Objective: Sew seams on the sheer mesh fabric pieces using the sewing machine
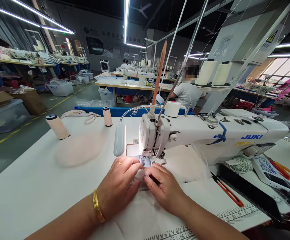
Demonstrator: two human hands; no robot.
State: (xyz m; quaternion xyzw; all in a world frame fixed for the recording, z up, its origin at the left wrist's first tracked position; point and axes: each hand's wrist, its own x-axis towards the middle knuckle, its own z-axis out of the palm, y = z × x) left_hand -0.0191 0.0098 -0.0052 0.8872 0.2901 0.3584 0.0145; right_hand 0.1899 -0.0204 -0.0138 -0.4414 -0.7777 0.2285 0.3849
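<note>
My left hand, with a ring and a gold bracelet, is closed on a piece of thin whitish fabric just in front of the needle area of a white JUKI sewing machine. From the other side, my right hand pinches the same fabric, its fingertips close to the left ones. A slim dark object shows between the right thumb and fingers; its kind is hidden. More sheer pale fabric lies under the machine arm. The needle itself cannot be made out.
Two thread cones and a round sheer piece are on the table's left. Red-handled thread snips, a black tray and a white control box lie right. A lamp stands beside the needle. A co-worker sits beyond.
</note>
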